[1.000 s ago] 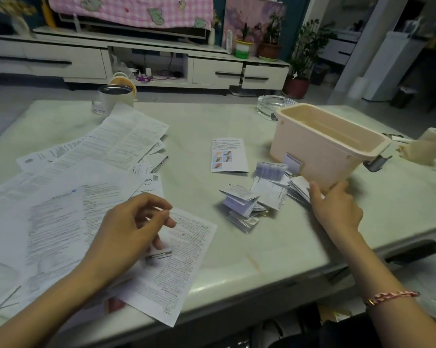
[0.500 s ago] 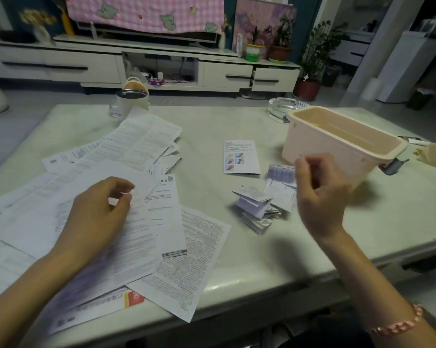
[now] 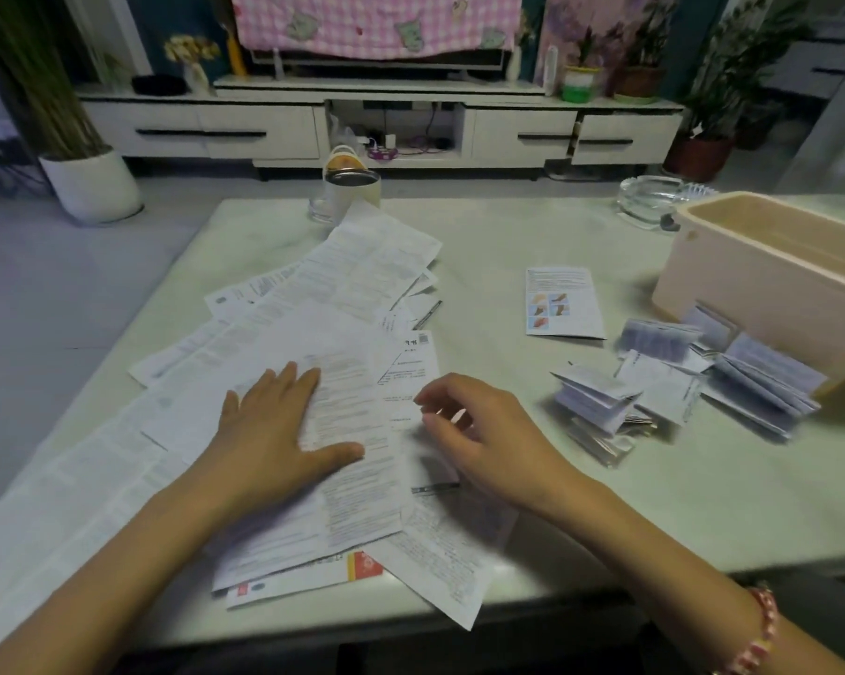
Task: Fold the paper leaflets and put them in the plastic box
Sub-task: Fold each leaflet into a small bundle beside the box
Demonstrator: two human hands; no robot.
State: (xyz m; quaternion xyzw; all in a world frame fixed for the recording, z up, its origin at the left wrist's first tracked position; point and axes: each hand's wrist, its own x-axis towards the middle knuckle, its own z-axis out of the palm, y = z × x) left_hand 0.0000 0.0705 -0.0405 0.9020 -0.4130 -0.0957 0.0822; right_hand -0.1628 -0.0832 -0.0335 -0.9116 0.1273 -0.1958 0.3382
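A pale, glossy, marble-looking surface (image 3: 532,236) fills the middle of a dim living room. Behind it runs a long white TV cabinet (image 3: 264,129) with dark drawer handles, and a pink checked cloth (image 3: 371,21) hangs over the screen above. Potted plants (image 3: 702,90) stand at the right end and a round white planter (image 3: 91,187) sits on the floor to the left. At the far edge of the surface are a cream mug (image 3: 352,192) and a heavy glass ashtray (image 3: 649,199). The plastic box (image 3: 751,285), a pinkish-beige, smooth-walled rectangle with its top open, sits at the right side. Just in front of it lie the folded leaflets (image 3: 595,401), small thick concertina packets, some fanned open at their creases. A flat colour-printed leaflet (image 3: 564,302) lies apart, a little farther back. The unfolded leaflets (image 3: 352,285) spread across the left half in a loose overlapping heap of thin white sheets dense with small print, one showing a red-orange corner at the near edge. The left hand (image 3: 269,431) lies flat on the top sheet, fingers straight and thumb splayed, pressing it down. The right hand (image 3: 478,431) is just beside it over the sheet's right edge, fingers loosely curled with nothing seen between them, and there is a pink beaded bracelet (image 3: 761,630) on that wrist.
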